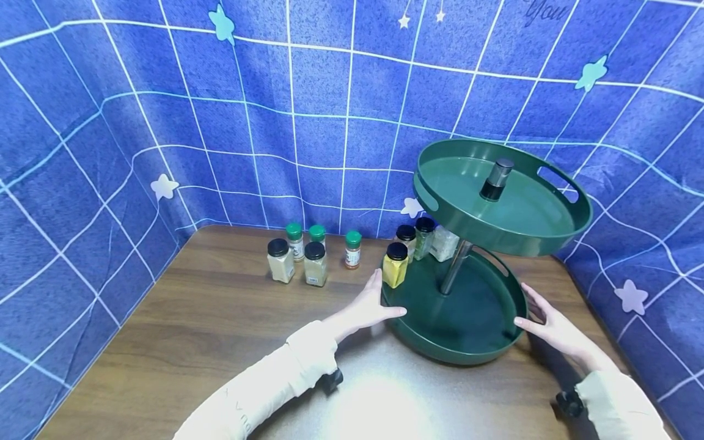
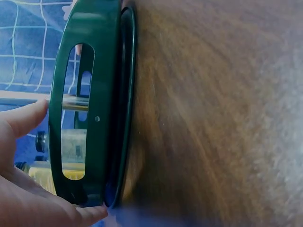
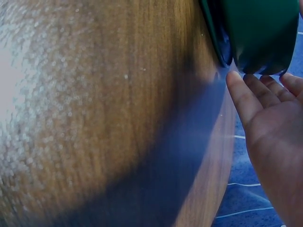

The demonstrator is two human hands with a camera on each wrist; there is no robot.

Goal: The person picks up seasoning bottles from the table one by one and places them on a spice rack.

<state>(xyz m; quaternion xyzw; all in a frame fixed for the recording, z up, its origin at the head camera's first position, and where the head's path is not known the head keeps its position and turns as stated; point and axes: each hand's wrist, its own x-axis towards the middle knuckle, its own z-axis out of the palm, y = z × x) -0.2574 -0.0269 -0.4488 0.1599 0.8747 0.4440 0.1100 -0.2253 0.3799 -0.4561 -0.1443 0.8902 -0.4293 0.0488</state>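
A dark green two-tier round tray stand has its lower tray [image 1: 459, 333] near the table and its upper tray [image 1: 503, 201] on a metal post. My left hand [image 1: 370, 308] spreads along the lower tray's left side, its fingers on the outer wall and its thumb by the rim. At the right side, my right hand [image 1: 558, 330] touches the wall with extended fingertips, thumb near the rim. On the lower tray stand a yellow spice jar [image 1: 395, 266], a green-flecked jar [image 1: 423, 239] and a pale jar [image 1: 443, 244], with another black-capped jar [image 1: 406, 235] behind the yellow one.
To the left on the wooden table [image 1: 220, 330] stand black-capped jars [image 1: 281, 261] and green-capped jars [image 1: 352, 250]. A blue gridded curtain [image 1: 330, 122] hangs behind and at both sides.
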